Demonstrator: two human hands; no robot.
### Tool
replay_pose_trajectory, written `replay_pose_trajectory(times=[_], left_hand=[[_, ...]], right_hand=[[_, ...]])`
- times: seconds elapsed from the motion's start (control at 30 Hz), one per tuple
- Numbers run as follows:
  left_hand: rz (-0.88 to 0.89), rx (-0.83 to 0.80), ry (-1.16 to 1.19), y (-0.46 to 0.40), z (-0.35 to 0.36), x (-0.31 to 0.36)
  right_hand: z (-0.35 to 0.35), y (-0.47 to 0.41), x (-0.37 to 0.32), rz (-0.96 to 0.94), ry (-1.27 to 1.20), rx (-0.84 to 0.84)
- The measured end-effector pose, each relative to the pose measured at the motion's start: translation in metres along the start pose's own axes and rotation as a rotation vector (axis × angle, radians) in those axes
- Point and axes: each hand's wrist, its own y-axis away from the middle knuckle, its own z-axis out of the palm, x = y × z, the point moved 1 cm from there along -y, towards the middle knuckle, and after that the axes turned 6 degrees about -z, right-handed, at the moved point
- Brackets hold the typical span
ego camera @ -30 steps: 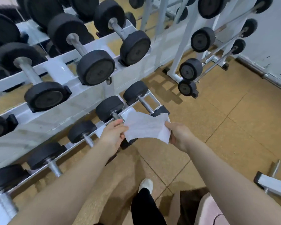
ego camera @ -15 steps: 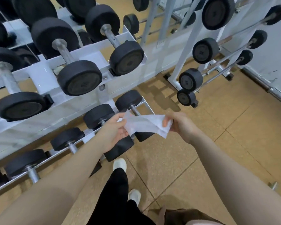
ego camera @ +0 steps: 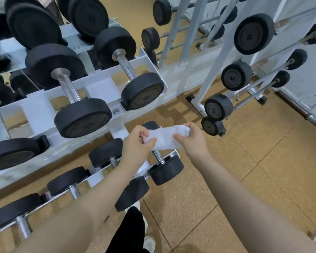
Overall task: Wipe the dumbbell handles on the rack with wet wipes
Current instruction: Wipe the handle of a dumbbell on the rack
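Observation:
A white wet wipe (ego camera: 164, 137) is stretched between my two hands in front of the white dumbbell rack (ego camera: 102, 84). My left hand (ego camera: 137, 147) pinches its left end, and my right hand (ego camera: 192, 139) pinches its right end. The wipe hangs just above the rightmost dumbbell of the lower shelf, whose steel handle (ego camera: 158, 157) shows below it. On the upper shelf, black dumbbells lie with knurled steel handles (ego camera: 125, 64), (ego camera: 67, 88).
A second white rack with fixed barbells (ego camera: 218, 106) stands to the right, near the wall. My leg and shoe (ego camera: 133, 225) are on the tan tiled floor (ego camera: 244, 170) below the rack. More dumbbells (ego camera: 67, 181) line the lower shelf to the left.
The view has moved closer to the rack and higher. My hands have come nearer each other, and the wipe is now narrower and bunched lengthwise between them.

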Motion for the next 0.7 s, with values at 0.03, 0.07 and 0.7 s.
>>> replay_pose_trajectory(times=[0.03, 0.07, 0.7], left_hand=[[-0.005, 0.006, 0.041, -0.010, -0.001, 0.007], [-0.002, -0.009, 0.102, -0.017, -0.001, 0.015], [0.205, 0.197, -0.023, -0.152, -0.046, 0.084]], right_hand=[[0.005, -0.010, -0.006, 0.017, -0.022, -0.018], [0.009, -0.018, -0.013, 0.033, -0.042, -0.042], [0.039, -0.212, -0.119, -0.019, -0.154, -0.244]])
